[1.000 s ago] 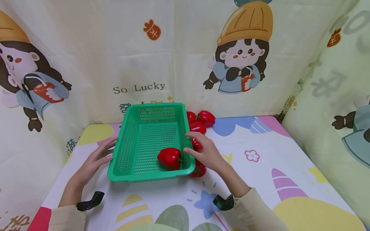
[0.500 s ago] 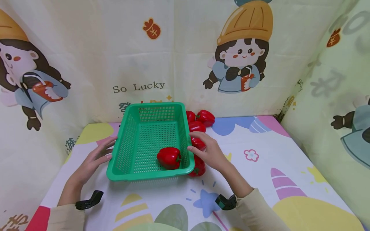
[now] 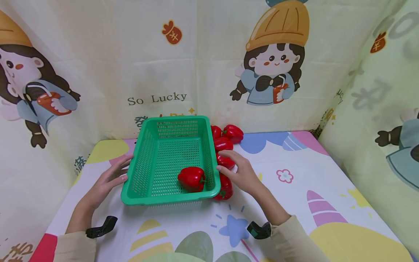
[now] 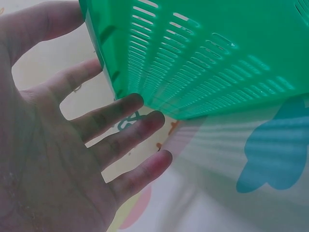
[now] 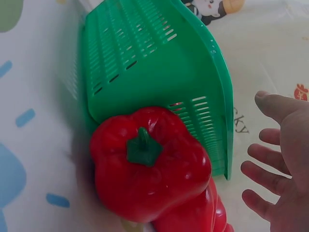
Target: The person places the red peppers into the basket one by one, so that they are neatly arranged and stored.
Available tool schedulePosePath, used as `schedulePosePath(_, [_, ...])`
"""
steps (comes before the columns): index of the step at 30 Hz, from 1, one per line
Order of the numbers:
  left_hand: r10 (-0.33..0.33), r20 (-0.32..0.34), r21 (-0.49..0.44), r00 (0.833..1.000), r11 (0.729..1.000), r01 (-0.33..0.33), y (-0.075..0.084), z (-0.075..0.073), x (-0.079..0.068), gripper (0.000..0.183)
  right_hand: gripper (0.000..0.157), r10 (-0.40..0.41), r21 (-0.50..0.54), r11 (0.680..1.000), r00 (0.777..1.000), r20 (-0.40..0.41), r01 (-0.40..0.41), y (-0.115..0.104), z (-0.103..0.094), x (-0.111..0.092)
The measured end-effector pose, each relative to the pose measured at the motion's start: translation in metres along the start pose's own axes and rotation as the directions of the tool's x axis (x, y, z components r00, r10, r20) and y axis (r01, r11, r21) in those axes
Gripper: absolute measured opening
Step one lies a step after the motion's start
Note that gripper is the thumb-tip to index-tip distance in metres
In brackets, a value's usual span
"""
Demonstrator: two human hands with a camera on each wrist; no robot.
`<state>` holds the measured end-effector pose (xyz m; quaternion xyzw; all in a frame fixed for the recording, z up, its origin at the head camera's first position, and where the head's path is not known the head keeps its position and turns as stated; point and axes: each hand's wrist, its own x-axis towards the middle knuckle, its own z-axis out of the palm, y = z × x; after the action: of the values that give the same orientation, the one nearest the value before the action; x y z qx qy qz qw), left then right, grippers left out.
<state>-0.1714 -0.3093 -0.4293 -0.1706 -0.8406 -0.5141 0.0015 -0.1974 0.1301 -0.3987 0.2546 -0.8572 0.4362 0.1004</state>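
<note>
Fabric [image 3: 209, 72] printed with cartoon figures fills the background, and before it we see a table [image 3: 278, 203] under a brightly patterned cover. On the table sits a green perforated basket [image 3: 160, 200], a red pepper lying inside at its near right corner. We see the left hand [image 3: 105, 182] spread along the basket's left rim, thumb touching it, fingers mostly straight and apart. The right hand [image 3: 241, 173] is relaxed, its fingers parted and slightly bent, just beside the right rim; the right wrist view shows us a gap there. Below it, we make out five red peppers [image 3: 223, 144] along the basket's right wall. Smaller again are two black wrist devices [image 3: 102, 226] and, on the nearest pepper, a green stem [image 5: 144, 149].
</note>
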Motion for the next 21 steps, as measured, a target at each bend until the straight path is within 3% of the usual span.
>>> schedulePosePath(21, [-0.031,-0.004,0.028,1.000,0.999,0.031,0.0002,0.0013,-0.0011,0.059,0.046,0.041,-0.006,0.999,0.999,0.000,-0.041,0.0087,-0.0018,-0.0057])
